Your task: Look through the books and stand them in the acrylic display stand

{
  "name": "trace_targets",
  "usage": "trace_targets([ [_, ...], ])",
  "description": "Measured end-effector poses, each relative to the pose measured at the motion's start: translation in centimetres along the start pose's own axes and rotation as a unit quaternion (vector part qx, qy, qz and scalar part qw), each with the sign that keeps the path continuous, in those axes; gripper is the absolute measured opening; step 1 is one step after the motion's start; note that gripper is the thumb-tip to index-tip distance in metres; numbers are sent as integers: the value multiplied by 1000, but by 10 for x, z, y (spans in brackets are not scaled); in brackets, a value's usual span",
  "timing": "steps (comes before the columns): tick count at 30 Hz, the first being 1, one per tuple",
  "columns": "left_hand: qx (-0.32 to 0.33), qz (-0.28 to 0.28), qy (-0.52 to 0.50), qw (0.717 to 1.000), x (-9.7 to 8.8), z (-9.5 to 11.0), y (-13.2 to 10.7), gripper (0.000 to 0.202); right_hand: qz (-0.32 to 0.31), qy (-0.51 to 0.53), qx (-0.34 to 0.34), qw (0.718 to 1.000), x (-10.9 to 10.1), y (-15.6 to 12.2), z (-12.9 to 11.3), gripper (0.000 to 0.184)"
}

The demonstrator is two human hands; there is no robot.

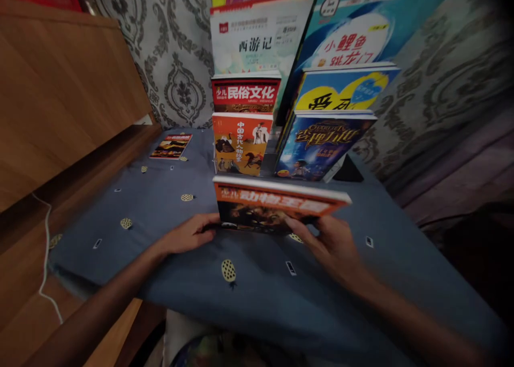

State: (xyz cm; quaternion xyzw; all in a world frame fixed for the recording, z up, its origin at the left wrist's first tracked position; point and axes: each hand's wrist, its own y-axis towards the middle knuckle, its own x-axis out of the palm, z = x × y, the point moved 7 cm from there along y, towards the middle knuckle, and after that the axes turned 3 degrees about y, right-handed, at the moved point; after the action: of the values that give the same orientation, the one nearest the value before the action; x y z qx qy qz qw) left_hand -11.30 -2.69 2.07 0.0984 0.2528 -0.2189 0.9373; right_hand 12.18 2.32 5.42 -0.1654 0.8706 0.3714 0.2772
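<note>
An orange-topped book with a dark animal picture on its cover (252, 211) stands nearly upright over the table, its page edges facing up. My right hand (331, 244) grips its right side, the thumb on the front cover and the fingers behind. My left hand (196, 233) is at the lower left corner, fingers closed against the edge and partly hidden behind it. Just beyond stand an orange book with figures and a horse (243, 144) and a dark blue book (321, 147), both upright in a rack.
Behind these rise a red book (247, 92), a blue and yellow book (345, 88), a pale book (257, 40) and a teal book (353, 29). A thin book (171, 146) lies flat at the back left of the blue tablecloth (160, 270). A wooden cabinet (64, 94) borders the left.
</note>
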Motion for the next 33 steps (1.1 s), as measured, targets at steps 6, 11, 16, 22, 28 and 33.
trace_targets([
  [6, -37, 138, -62, 988, -1, -17, 9, 30, -14, 112, 112, 987, 30, 11, 30, 33],
  [11, -46, 257, -232, 937, -17, -30, 17, 46, -94, 256, 166, 948, 55, 22, 30, 37],
  [16, -96, 276, -216, 932, -35, -50, 9, 48, -148, 367, 203, 895, 87, 25, 27, 47],
  [22, -109, 265, 77, 955, -54, -61, 3, 43, -189, 253, 253, 914, 91, 18, 36, 41],
  [28, -74, 268, 369, 887, -57, -33, 8, 33, -108, -71, 153, 980, 45, 29, 34, 25],
  [33, -11, 247, 370, 895, -52, -28, 36, 38, -162, -67, -13, 984, 86, 54, -12, 23],
])
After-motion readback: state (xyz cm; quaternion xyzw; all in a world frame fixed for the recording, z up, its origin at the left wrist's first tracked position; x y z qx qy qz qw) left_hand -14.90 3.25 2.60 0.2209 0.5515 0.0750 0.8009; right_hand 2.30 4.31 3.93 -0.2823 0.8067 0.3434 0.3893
